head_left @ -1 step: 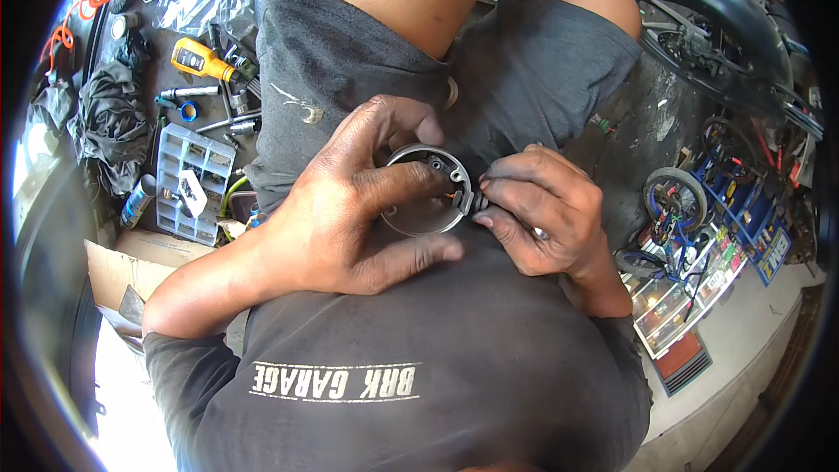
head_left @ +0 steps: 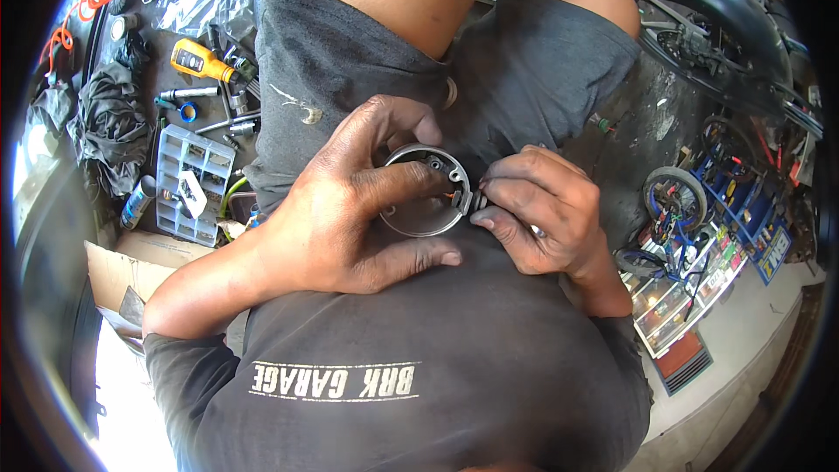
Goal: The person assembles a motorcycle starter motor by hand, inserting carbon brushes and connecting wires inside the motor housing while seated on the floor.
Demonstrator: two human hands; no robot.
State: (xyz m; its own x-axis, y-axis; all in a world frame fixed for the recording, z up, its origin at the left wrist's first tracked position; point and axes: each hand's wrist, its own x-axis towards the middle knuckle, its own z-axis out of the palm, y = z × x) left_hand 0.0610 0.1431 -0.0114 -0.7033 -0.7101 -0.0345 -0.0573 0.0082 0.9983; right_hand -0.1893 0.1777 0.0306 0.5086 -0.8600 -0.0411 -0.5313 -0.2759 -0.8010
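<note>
A shallow round metal housing with a thin bright rim sits in front of my belly, its open side up. My left hand grips it from the left; one finger reaches inside toward the screw bosses, and the thumb lies stretched out below the rim. At the housing's right edge, my right hand pinches a small dark ribbed piece between thumb and fingertips. That piece touches the outside of the rim. The fingers partly cover it, so its exact kind cannot be made out. A bit of orange shows inside the housing beside it.
To the left lie a blue compartment box of small parts, a yellow bottle, sockets and ratchets, dark rags, a spray can and a cardboard box. On the right are a motorcycle wheel and a small bicycle.
</note>
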